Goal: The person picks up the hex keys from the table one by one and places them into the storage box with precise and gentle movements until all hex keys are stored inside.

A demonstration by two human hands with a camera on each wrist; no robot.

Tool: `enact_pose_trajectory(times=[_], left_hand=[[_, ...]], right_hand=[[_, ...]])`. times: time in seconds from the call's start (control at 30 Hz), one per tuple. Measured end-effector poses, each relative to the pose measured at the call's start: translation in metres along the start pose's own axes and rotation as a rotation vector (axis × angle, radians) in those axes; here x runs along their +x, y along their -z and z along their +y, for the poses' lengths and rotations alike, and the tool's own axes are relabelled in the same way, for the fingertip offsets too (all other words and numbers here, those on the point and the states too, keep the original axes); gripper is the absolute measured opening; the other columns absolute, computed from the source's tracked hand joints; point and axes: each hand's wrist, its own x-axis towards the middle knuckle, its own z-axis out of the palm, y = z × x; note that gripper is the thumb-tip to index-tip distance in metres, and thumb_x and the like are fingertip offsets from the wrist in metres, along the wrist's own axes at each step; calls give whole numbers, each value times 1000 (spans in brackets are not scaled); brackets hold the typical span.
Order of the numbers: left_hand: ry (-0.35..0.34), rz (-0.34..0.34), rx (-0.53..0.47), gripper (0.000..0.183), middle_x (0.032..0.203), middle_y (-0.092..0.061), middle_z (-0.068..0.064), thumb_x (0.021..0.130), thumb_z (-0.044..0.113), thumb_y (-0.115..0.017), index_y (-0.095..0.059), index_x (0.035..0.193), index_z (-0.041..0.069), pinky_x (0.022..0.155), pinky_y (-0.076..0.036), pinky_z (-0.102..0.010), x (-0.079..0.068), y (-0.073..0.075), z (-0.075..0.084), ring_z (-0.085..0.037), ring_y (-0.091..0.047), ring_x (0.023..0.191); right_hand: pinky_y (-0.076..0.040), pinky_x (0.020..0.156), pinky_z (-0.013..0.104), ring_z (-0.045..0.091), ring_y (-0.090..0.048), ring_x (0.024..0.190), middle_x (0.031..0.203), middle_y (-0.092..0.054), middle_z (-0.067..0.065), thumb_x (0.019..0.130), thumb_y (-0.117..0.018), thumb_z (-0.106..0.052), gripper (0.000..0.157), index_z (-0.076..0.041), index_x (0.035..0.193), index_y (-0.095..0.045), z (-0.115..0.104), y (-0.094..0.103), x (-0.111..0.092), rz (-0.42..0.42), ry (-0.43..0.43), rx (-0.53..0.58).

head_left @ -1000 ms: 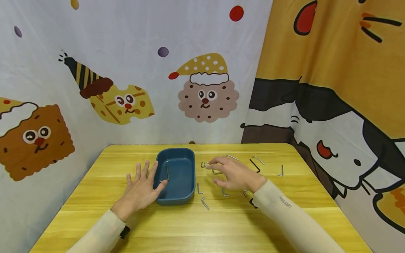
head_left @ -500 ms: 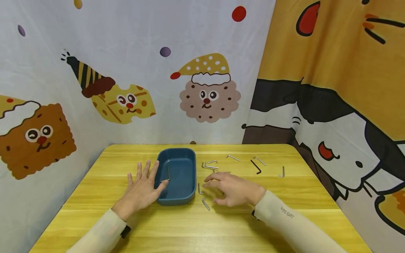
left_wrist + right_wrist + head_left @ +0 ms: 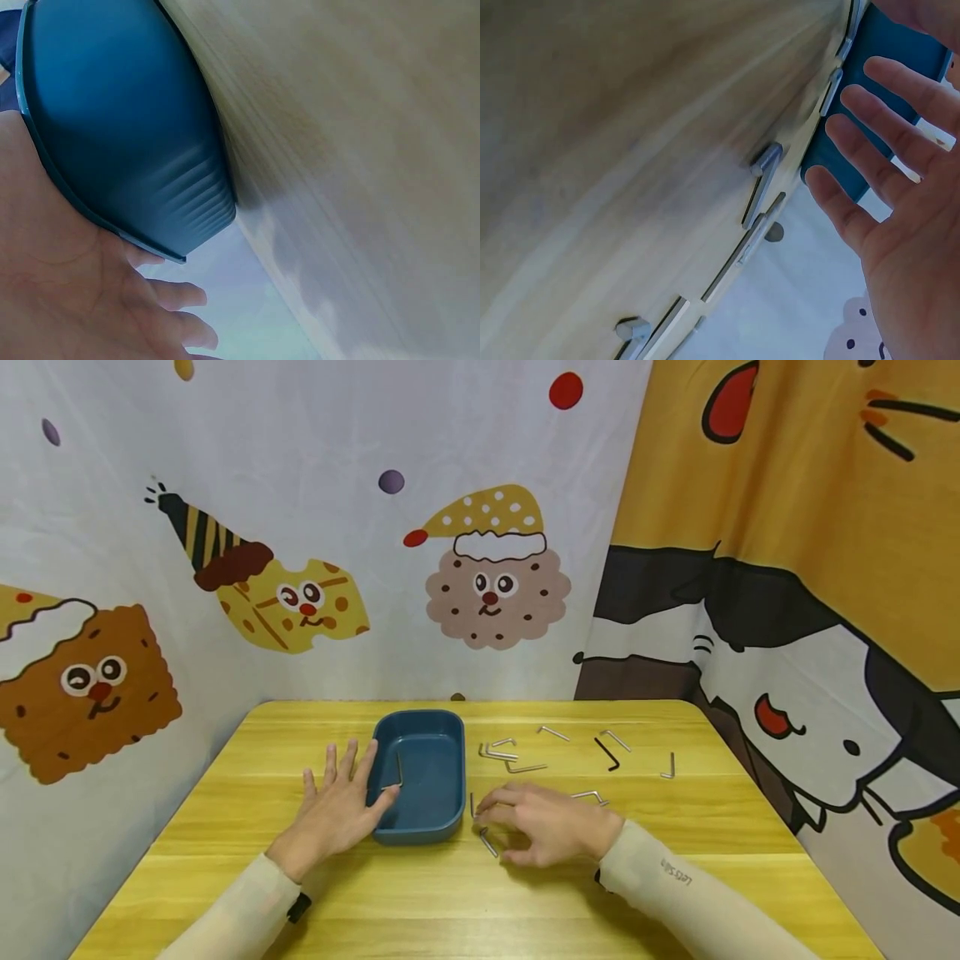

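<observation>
My left hand (image 3: 333,810) rests against the left side of a blue tray (image 3: 431,777), its fingers spread and its thumb over the rim. In the left wrist view the palm (image 3: 60,277) lies along the tray's rim. One hex key (image 3: 399,768) lies inside the tray. To the tray's right, my right hand (image 3: 551,822) hovers palm down, close over the table. Its fingertips are right by two small hex keys, one upright in view (image 3: 472,806) and one slanted (image 3: 489,843). The right wrist view shows its fingers (image 3: 889,135) extended and holding nothing.
Several silver hex keys (image 3: 527,768) and a black hex key (image 3: 606,754) lie scattered on the wooden table (image 3: 480,902), right of the tray. Another silver key (image 3: 588,796) shows beyond my right hand. A cartoon-printed curtain (image 3: 337,527) hangs behind the table.
My right hand has moved toward the table's front and slightly left, uncovering hex keys behind it. My left hand and the tray have stayed in place.
</observation>
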Motion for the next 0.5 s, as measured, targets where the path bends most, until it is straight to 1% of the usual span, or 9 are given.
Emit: enact_pose_trajectory(times=[0.1,0.3,0.5], left_hand=[[0,-3,-1,97,196,-3,-27,119,68,-50,-11,189,15,132,3,-96,0,0,0,-62,10,179],[2,-6,-2,97,196,-2,-27,119,69,-49,-10,189,16,132,3,-96,-1,0,0,-61,10,179],[2,-3,-3,97,196,-2,-27,119,69,-49,-11,189,16,132,3,-96,-1,0,0,-61,10,179]], right_hand=[[-51,135,44,18,-65,154,165,-67,-3,109,-81,-44,52,-25,157,-71,-2,-1,1,-18,-5,-2],[-54,132,44,18,-66,152,162,-69,-3,108,-82,-42,53,-23,157,-72,-3,-6,2,2,39,-31],[-56,130,45,16,-66,151,160,-72,-6,108,-83,-41,51,-24,155,-74,-6,-6,3,4,65,-60]])
